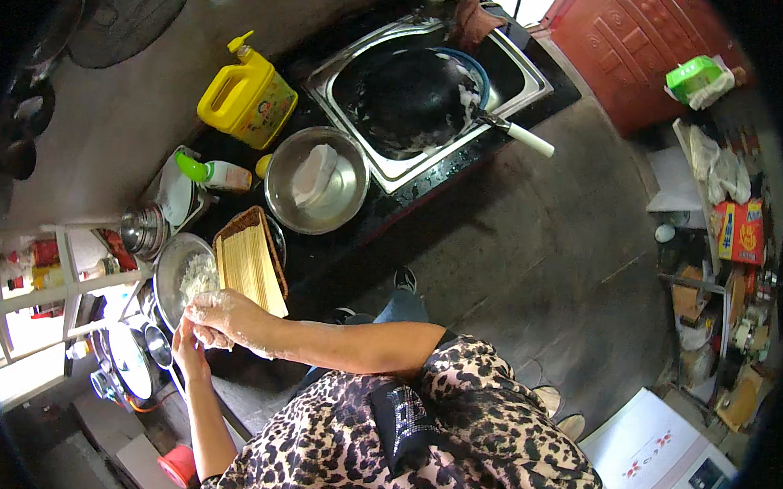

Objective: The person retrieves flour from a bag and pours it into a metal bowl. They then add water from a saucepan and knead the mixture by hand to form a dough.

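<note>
My right hand (pixel 231 319), coated in flour or wet dough, reaches across from the right with its fingers curled. Just below it, my left hand (pixel 191 353) is raised, its fingertips meeting the fingers of my right hand. Whether anything sits between them is hidden. Both hands are at the near edge of a steel bowl (pixel 168 266). Inside that bowl lies crumbly, pale floury dough (pixel 200 276). Beside the bowl, a slatted bamboo mat (pixel 248 263) leans in a brown wicker basket (pixel 259 217).
Farther along the black counter stand a steel basin (pixel 277 202) holding water and a white item, a yellow jug (pixel 250 97) and a spray bottle (pixel 226 176). A large dark wok (pixel 406 99) fills the sink (pixel 520 68); a white-handled tool (pixel 530 139) overhangs the counter. Shelves (pixel 695 283) stand right.
</note>
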`<state>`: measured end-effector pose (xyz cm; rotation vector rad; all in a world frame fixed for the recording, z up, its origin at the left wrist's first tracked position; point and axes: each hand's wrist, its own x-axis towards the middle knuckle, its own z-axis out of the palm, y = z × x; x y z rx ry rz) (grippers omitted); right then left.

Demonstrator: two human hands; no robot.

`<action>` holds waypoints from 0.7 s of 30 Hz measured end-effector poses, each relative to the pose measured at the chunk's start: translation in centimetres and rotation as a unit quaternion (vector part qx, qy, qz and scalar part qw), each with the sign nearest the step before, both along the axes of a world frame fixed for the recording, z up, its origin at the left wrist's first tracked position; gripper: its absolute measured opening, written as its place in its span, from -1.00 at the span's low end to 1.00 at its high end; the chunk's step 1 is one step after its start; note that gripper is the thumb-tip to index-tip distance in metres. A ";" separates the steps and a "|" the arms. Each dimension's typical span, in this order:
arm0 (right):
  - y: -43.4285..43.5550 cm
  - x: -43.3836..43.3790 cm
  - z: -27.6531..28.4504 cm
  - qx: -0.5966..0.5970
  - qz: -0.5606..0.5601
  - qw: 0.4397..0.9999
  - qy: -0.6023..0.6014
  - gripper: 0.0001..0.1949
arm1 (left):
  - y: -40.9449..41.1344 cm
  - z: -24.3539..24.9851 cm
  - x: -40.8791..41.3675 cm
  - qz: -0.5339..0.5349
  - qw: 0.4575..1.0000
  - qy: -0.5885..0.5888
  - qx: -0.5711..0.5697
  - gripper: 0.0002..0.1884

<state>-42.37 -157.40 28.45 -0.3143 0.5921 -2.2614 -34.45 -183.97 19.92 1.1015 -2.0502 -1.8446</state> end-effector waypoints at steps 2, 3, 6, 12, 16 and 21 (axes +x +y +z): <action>0.1 0.0 0.0 0.006 0.019 1.000 -0.006 -0.74 | 0.4 -0.2 0.2 -0.006 1.000 0.018 0.001 -0.68; 0.2 0.0 0.4 0.007 0.029 1.000 -0.004 -0.74 | -0.4 -0.5 0.9 -0.014 1.000 0.018 0.011 -0.67; -0.6 0.4 0.5 0.008 0.042 0.999 -0.008 -0.74 | 0.3 -0.3 1.9 0.012 0.997 0.054 0.054 -0.67; -4.5 2.2 0.8 0.021 0.106 0.994 -0.006 -0.75 | -3.8 -2.3 7.6 0.057 0.994 0.067 0.059 -0.66; -8.3 3.9 -0.2 0.045 0.130 0.990 0.009 -0.76 | -3.7 -1.9 9.1 0.114 0.986 0.089 0.078 -0.63; -14.2 5.9 -0.5 0.078 0.155 0.984 0.038 -0.78 | -6.6 -2.2 10.8 0.083 0.984 0.129 0.092 -0.63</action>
